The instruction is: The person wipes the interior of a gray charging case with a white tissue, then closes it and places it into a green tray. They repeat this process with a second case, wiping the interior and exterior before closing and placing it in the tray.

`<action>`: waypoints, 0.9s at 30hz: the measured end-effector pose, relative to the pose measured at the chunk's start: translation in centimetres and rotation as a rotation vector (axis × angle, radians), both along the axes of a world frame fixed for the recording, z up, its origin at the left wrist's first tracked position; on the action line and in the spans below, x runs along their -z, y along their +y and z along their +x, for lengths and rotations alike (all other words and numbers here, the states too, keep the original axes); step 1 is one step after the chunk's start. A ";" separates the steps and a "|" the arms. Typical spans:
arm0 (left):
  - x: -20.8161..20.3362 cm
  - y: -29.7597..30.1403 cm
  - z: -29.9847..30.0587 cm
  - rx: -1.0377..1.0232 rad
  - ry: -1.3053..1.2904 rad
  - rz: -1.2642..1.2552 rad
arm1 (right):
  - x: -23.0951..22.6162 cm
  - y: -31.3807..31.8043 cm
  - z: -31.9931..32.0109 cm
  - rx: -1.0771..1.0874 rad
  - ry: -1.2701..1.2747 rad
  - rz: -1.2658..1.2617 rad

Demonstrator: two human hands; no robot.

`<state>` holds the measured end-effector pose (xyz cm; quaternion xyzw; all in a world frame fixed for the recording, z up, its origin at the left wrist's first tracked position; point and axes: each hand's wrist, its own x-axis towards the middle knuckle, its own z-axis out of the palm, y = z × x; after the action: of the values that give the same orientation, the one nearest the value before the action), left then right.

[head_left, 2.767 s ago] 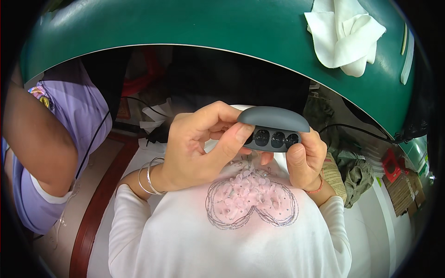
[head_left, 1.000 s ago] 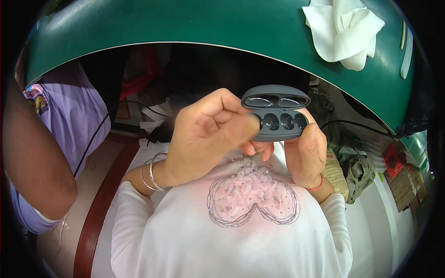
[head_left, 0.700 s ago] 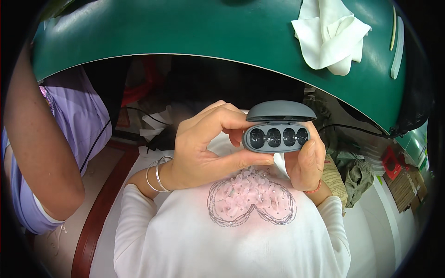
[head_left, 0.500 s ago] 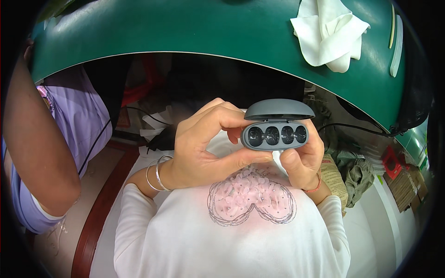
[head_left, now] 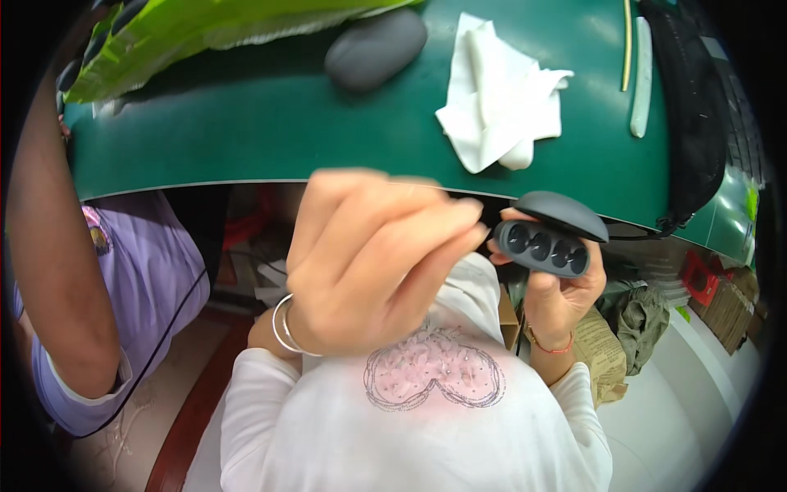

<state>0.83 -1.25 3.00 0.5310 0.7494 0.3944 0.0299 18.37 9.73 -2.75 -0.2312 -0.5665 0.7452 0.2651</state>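
Note:
My right hand [head_left: 566,303] is closed around a dark grey earbud case [head_left: 537,261], thumb below its front. The case is tilted down to the right, with its hinged lid [head_left: 566,213] raised. Several dark oval wells show inside. Slightly blurred, my left hand [head_left: 369,262] hangs in front of my chest, left of the case and apart from it. Its fingers are drawn together in a pinch toward the case; anything between the tips is too small or hidden to make out.
On the green table lie a crumpled white cloth [head_left: 500,107], a closed dark grey oval case [head_left: 377,49], a bright green package [head_left: 197,41], a pale flat stick [head_left: 641,78] and a black pouch [head_left: 689,115]. A co-worker's arm [head_left: 65,246] is at the left.
My left hand has let go of the case and pulled up and left. My right hand has moved the case right and tilted it. More of the tabletop has come into view.

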 end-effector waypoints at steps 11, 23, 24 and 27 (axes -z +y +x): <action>4.2 8.6 -1.9 -0.155 0.121 0.077 | -0.1 3.9 0.2 0.169 0.081 0.093; -0.7 6.8 0.6 0.206 0.108 0.154 | -1.0 5.3 -0.9 0.158 -0.114 0.376; -0.5 7.2 0.9 0.318 0.177 0.148 | -1.2 5.7 -0.5 0.126 -0.283 0.672; 4.6 9.0 0.9 0.474 0.391 0.438 | 0.5 5.2 -0.1 0.147 -0.229 0.687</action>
<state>1.69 7.72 -1.63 0.7486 0.4952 0.4188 -0.1377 18.27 14.93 -3.24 -0.2506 -0.7915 0.4598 0.3151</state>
